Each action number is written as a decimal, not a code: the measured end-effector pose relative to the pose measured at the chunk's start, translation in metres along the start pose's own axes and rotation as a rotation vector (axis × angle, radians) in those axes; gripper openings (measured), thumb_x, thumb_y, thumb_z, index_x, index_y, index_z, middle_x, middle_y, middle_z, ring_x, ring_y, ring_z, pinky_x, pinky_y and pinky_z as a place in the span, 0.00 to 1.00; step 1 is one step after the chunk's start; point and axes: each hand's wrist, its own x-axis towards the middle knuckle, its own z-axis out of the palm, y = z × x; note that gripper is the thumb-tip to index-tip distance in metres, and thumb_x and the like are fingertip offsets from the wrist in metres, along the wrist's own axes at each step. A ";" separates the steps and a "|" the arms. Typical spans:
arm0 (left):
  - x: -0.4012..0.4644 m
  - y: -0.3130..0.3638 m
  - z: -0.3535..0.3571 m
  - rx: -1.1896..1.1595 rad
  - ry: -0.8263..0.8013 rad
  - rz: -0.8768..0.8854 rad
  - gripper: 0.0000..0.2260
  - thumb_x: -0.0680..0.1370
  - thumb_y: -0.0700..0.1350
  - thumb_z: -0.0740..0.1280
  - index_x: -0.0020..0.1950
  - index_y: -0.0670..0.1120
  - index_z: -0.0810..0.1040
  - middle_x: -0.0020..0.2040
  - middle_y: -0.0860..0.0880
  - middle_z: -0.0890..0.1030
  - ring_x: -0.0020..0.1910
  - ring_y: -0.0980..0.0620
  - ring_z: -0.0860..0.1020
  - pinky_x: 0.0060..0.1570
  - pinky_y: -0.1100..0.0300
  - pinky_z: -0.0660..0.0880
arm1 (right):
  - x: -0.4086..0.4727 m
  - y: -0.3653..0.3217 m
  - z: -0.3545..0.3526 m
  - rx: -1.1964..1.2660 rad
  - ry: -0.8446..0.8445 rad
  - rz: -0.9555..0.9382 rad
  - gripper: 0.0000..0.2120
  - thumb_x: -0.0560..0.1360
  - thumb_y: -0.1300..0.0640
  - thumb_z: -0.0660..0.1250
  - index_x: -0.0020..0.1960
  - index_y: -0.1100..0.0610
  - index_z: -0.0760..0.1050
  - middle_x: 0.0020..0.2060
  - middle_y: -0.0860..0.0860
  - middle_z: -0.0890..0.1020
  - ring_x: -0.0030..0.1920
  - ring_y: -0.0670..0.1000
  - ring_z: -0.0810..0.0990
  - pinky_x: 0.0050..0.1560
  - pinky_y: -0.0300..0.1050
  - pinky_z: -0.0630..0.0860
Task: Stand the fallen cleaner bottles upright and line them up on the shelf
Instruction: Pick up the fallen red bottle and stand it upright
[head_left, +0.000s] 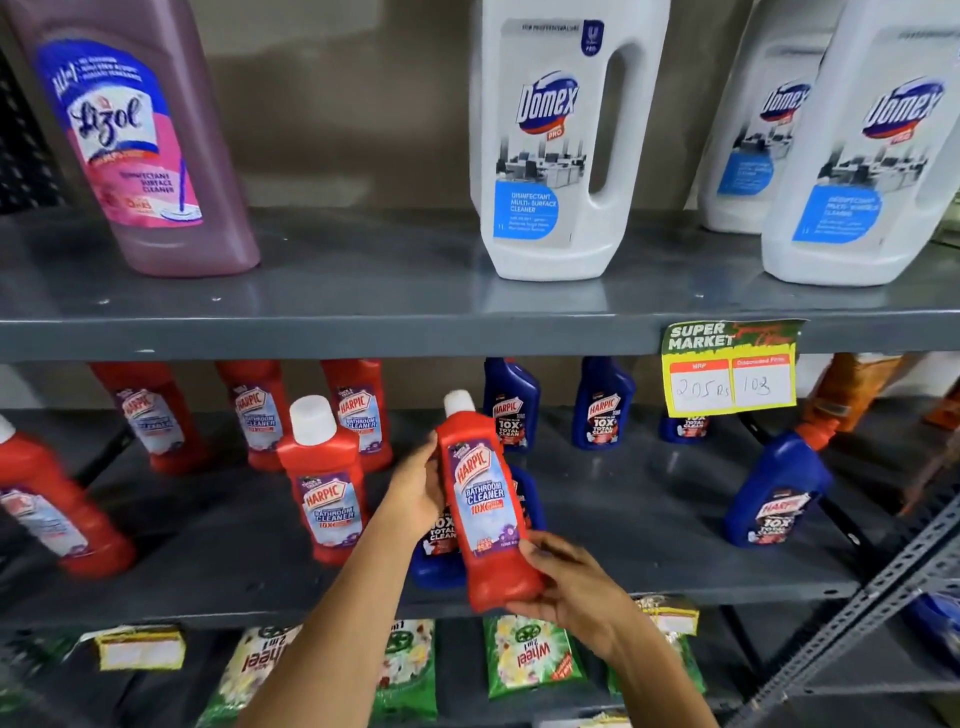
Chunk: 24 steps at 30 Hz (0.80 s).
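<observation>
Held item: one red Harpic bathroom cleaner bottle (485, 512), white cap up, label facing the camera, tilted slightly with its cap toward the left. It sits at centre frame, in front of the middle shelf (649, 561), gripped by both hands.

Left hand (418, 491): fingers curled around the bottle's upper left side, closed on it.

Right hand (569, 582): closed around the bottle's base from the lower right, thumb across the front of the red body.

Middle shelf, left half: a second red bottle (323, 483) stands upright just left of the held one. Three more red Harpic bottles (257, 415) stand in a row behind it, toward the back. One further red bottle (52, 499) is at the left edge of the frame, blurred and leaning.

Middle shelf, right half: blue Harpic bottles (602, 402) stand at the back. One blue bottle (439, 551) is partly hidden directly behind the held red one. Another blue bottle (776, 488) leans at the right of the frame.

Top shelf (363, 291): one pink Lizol bottle (140, 135) at upper left; three white Domex jugs (558, 145) from upper centre to upper right.

Shelf edge, right: yellow price tag (730, 371) with handwritten figures.

Bottom of frame: green Wheel detergent packets (530, 654) on the lowest shelf.
</observation>
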 end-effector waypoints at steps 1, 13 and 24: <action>-0.003 0.003 0.000 -0.009 -0.057 0.021 0.18 0.79 0.52 0.62 0.61 0.40 0.76 0.50 0.41 0.83 0.50 0.43 0.80 0.51 0.47 0.77 | -0.004 0.003 0.002 0.028 -0.022 -0.014 0.16 0.69 0.57 0.73 0.55 0.58 0.76 0.55 0.58 0.83 0.52 0.61 0.84 0.40 0.53 0.84; -0.032 0.013 -0.010 0.064 -0.348 0.144 0.21 0.71 0.55 0.70 0.62 0.48 0.79 0.50 0.46 0.86 0.50 0.48 0.85 0.45 0.52 0.82 | -0.035 0.029 0.012 0.045 -0.202 -0.115 0.17 0.65 0.54 0.78 0.53 0.51 0.80 0.55 0.52 0.85 0.56 0.58 0.83 0.46 0.52 0.83; -0.052 0.022 -0.009 0.207 -0.426 0.134 0.10 0.74 0.51 0.67 0.45 0.48 0.85 0.43 0.48 0.87 0.45 0.51 0.84 0.44 0.58 0.82 | -0.039 0.032 0.011 -0.032 -0.170 -0.146 0.24 0.64 0.53 0.79 0.58 0.51 0.77 0.55 0.54 0.84 0.58 0.59 0.82 0.47 0.52 0.83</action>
